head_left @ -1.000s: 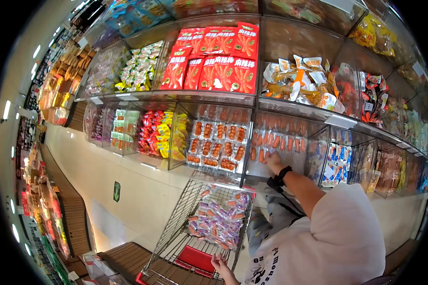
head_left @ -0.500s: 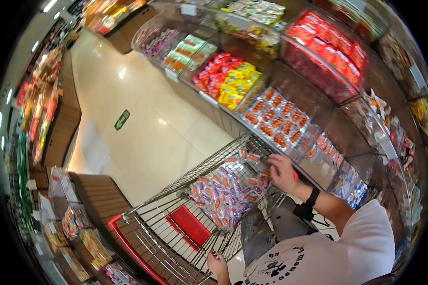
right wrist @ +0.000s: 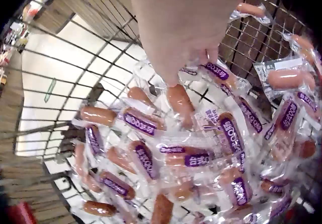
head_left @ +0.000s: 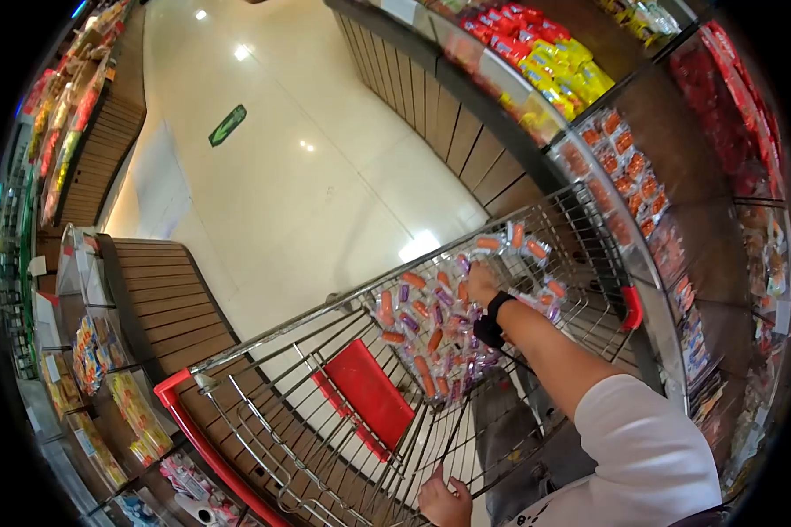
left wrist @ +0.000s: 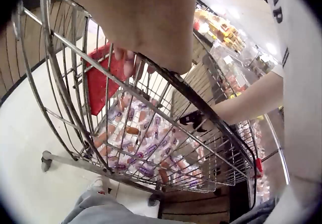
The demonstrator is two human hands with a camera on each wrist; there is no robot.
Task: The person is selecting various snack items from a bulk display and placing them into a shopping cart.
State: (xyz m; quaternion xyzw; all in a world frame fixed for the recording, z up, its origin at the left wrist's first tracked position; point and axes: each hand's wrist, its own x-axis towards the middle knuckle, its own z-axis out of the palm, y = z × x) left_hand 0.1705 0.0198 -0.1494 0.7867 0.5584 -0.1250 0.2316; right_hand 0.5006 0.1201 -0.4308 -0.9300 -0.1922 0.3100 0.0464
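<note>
My right hand (head_left: 482,283) reaches down into the shopping cart (head_left: 264,351), over a heap of small clear-wrapped sausages (head_left: 426,307), many with purple labels. In the right wrist view its bent fingers (right wrist: 173,78) grip at the top end of one wrapped sausage (right wrist: 180,103); the fingertips are partly hidden among the wrappers. My left hand (head_left: 446,502) rests at the near side rail of the cart. Its loosely bent fingers (left wrist: 128,65) hang past the rail in the left wrist view, holding nothing visible, near the red seat flap (left wrist: 103,80).
Snack bins line the right side, with red and yellow packets (head_left: 567,75) and packs of brown-red sausages (head_left: 628,167). A wood-sided display (head_left: 163,290) stands at the left. A green floor arrow (head_left: 228,126) marks the pale aisle.
My right hand has gone from the sausage bin on the shelf to over the cart's front, then down into the heap. The view has turned toward the cart and aisle; the left hand stays beside the cart.
</note>
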